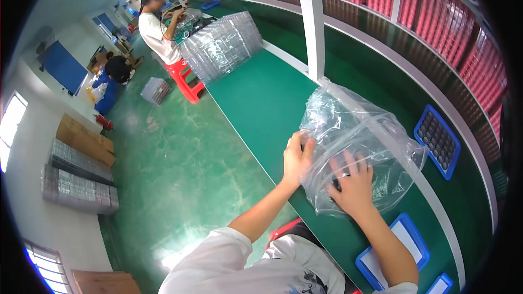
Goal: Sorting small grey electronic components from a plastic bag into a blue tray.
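Both hands rest on a crumpled clear plastic bag lying on the green workbench directly ahead of the person. The left hand curls its fingers around the bag's near left edge, gripping it. The right hand lies spread flat on the bag, fingers apart, pressing rather than grasping. Beyond the right hand sits a blue tray of small dark parts; nearer, beside the right forearm, a blue-rimmed white tray.

Your hands rest on a plastic bag on the surface; a tray lies right of it, a tray stack far left beyond it.
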`<move>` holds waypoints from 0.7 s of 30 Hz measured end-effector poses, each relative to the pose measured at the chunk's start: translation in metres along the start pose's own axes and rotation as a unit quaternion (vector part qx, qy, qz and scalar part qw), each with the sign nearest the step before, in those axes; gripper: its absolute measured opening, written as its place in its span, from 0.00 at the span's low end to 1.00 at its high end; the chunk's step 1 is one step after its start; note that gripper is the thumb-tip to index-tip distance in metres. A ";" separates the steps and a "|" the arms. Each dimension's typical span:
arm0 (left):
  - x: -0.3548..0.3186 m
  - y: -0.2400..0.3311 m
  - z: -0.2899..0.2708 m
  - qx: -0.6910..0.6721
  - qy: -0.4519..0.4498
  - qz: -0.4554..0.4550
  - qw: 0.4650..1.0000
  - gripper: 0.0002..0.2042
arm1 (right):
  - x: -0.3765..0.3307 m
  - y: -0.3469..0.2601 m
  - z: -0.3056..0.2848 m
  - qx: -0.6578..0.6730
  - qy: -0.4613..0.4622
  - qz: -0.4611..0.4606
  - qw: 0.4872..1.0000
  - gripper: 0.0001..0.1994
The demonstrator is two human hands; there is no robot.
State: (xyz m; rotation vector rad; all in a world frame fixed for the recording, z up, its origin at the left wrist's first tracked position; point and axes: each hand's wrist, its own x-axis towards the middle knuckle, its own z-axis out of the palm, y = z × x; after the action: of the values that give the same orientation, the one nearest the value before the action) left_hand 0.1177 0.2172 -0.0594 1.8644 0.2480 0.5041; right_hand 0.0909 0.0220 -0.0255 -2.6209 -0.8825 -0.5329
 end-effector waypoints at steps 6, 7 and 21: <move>0.003 0.000 0.003 0.027 -0.018 0.022 0.999 0.14 | 0.028 0.001 0.030 -0.027 0.009 -0.015 0.999 0.27; 0.002 -0.001 0.001 0.043 -0.017 0.030 0.998 0.14 | 0.033 0.001 0.033 -0.042 0.000 -0.011 0.999 0.32; 0.018 -0.007 -0.014 0.088 0.009 0.145 0.985 0.12 | 0.027 0.040 -0.047 0.243 -0.005 0.102 0.965 0.18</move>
State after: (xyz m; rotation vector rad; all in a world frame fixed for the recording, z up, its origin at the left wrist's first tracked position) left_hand 0.1281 0.2392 -0.0581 2.0823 0.0307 0.7170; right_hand 0.1243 -0.0140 0.0205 -2.2261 -0.6364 -0.2127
